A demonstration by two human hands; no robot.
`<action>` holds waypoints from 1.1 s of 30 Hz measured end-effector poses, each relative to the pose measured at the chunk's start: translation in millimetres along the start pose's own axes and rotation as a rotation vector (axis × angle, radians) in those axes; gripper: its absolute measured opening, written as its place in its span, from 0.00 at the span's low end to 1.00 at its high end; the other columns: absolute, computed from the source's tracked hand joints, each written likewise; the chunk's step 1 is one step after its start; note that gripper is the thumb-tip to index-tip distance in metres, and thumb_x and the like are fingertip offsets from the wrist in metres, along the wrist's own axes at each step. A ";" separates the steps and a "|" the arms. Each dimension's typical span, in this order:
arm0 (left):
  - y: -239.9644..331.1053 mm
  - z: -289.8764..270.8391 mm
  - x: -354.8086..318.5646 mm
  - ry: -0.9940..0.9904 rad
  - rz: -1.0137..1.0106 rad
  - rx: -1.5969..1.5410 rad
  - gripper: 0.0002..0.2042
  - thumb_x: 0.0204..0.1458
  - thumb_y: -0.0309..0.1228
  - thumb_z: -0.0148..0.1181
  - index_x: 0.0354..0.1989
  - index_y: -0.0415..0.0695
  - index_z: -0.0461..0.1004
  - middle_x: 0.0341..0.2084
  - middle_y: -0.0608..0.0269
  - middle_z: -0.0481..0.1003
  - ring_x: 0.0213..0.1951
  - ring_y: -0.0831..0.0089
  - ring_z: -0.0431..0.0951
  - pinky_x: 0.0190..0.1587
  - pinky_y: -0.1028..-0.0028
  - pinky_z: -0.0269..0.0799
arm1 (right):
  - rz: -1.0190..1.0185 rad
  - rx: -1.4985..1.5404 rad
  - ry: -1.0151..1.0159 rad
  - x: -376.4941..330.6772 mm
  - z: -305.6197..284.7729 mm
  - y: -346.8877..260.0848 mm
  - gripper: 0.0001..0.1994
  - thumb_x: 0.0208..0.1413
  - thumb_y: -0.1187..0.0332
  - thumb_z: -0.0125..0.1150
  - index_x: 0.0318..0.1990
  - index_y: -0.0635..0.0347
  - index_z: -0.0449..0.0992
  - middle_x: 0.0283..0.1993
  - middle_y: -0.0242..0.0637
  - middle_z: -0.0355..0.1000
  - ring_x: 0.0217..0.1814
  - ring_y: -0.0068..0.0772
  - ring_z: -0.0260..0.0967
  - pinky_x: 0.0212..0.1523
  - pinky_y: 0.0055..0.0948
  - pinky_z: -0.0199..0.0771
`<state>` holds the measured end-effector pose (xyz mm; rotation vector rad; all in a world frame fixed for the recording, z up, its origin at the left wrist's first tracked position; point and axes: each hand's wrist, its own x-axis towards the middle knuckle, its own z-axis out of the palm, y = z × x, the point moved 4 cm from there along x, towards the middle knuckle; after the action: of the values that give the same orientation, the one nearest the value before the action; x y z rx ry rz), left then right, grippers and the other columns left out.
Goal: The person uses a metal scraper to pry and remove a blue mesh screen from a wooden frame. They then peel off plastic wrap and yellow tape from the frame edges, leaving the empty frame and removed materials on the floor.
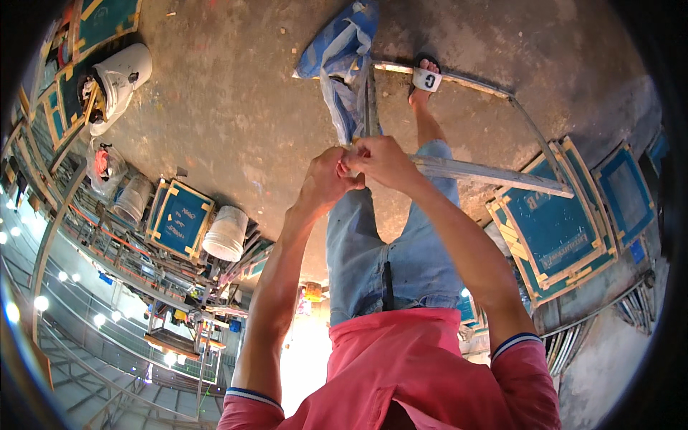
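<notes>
My left hand (323,178) and my right hand (385,162) meet in front of my thighs, both with fingers pinched and curled. What they hold, if anything, is hidden between the fingertips. Just beyond them is the corner of a low frame of worn bars (494,175). A blue and white plastic sack (337,50) hangs over the frame's far left part. One crumpled strip of it comes down close to my fingers; whether they touch it, I cannot tell.
My sandalled foot (428,77) is beside the frame's far bar. Teal screens with taped edges (552,229) lean at the right, and another screen (179,221) stands at the left. White buckets (226,233) and a tipped white bin (123,82) line the left side.
</notes>
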<state>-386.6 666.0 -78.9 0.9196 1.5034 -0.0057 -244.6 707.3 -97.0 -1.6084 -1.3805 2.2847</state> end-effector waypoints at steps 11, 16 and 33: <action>20.4 3.1 6.2 0.027 0.123 -1.095 0.18 0.45 0.24 0.69 0.44 0.32 0.73 0.35 0.58 0.78 0.38 0.75 0.77 0.45 0.75 0.71 | -0.025 -0.005 0.159 4.8 -34.4 15.4 0.16 0.47 0.61 0.71 0.29 0.64 0.73 0.25 0.39 0.73 0.28 0.30 0.72 0.28 0.31 0.69; 15.9 5.2 31.1 0.084 -0.050 -1.085 0.13 0.57 0.25 0.58 0.48 0.31 0.70 0.37 0.56 0.77 0.38 0.75 0.77 0.43 0.75 0.72 | -0.454 -0.122 0.187 8.8 -21.7 -6.3 0.18 0.45 0.63 0.73 0.32 0.64 0.69 0.29 0.42 0.73 0.28 0.37 0.73 0.29 0.35 0.70; -25.3 -5.5 9.5 0.433 0.208 -0.235 0.15 0.47 0.34 0.64 0.40 0.37 0.75 0.24 0.61 0.71 0.30 0.70 0.70 0.31 0.66 0.64 | -0.380 -1.185 0.041 -31.5 -47.1 55.8 0.31 0.46 0.53 0.69 0.56 0.56 0.68 0.51 0.39 0.70 0.56 0.38 0.68 0.48 0.34 0.74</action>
<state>-403.4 656.7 -98.7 0.9166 1.7498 0.5407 -169.2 688.4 -114.0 -1.2472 -2.9608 1.1635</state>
